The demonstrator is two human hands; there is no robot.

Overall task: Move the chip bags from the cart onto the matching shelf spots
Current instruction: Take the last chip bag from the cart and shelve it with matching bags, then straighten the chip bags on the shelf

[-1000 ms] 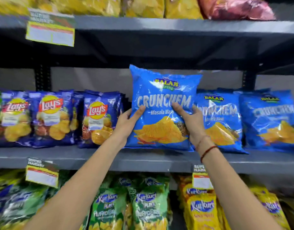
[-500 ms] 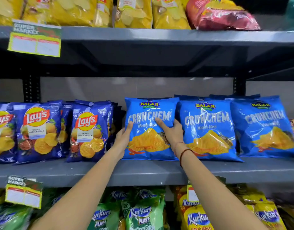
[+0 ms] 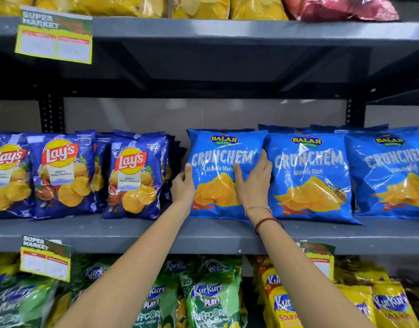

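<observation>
A: Starting at the left end of the middle shelf (image 3: 109, 233), what's there?

B: A row of Lay's bags (image 3: 135, 178), upright and leaning back. Then a narrow gap, and the left hand (image 3: 182, 185) sits in it.

A: Doing what?

B: Its thumb lies on the front left edge of the Crunchem bag (image 3: 221, 185); the other fingers go behind, so I can't tell how they lie. I'd say it steadies that side so the bag stands square.

A: And the right hand (image 3: 253, 185)?

B: Flat on the bag's right half, fingers spread a little, pressing it back. The bag stands on the shelf, just behind the front edge.

A: Why there?

B: It matches the Crunchem row (image 3: 307, 176) touching its right side.

A: Anything in the way?

B: The neighbour overlaps its right edge slightly; Kurkure packs (image 3: 210, 301) sit below. No cart in view.
</observation>
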